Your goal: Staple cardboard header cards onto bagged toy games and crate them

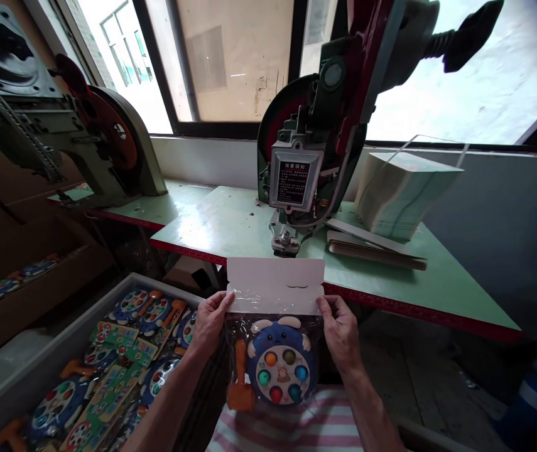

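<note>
Green bench (pixel 230 226) ahead; both hands' fingers (pixel 218 307) pinch upright toy bag (pixel 275 351), card header up.

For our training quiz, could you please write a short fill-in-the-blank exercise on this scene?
1. Both hands hold a clear bag with a ____ card folded over its top.
2. The toy in the bag is mainly ____.
3. The left hand and right hand grip the bag's ____ corners.

Answers: white; blue; top

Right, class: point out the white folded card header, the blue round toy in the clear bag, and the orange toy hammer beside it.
White folded card header (pixel 275 282), head view, centre of the card.
Blue round toy (pixel 281 367), head view, its face.
Orange toy hammer (pixel 240 376), head view, its handle.
</note>
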Motion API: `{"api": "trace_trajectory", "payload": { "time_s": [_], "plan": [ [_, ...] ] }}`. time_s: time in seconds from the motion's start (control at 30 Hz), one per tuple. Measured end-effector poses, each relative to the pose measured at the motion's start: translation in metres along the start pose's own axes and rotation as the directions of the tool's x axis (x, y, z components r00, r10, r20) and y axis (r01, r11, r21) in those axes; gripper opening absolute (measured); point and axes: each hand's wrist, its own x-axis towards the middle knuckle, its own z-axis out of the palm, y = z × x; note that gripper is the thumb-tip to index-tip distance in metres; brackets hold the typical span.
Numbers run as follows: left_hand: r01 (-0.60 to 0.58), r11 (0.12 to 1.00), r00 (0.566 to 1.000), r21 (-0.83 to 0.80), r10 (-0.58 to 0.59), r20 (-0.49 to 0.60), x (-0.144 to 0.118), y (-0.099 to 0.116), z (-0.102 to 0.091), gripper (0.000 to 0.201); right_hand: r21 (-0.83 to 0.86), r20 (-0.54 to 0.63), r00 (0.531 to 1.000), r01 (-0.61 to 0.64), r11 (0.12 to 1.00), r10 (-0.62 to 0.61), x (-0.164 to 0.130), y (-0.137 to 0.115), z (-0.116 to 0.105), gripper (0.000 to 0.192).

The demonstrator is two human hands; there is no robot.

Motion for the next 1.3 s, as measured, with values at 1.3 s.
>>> {"api": "trace_trajectory", "payload": {
  "time_s": [1.3],
  "plan": [
    [0.125,0.987,0.982,0.104,-0.138,0.129,0.014,0.015,-0.023,0.033,0.365,0.405,0.909,-0.259,0.894,0.099,0.013,-0.006,-0.024,0.027]
  ]
}}
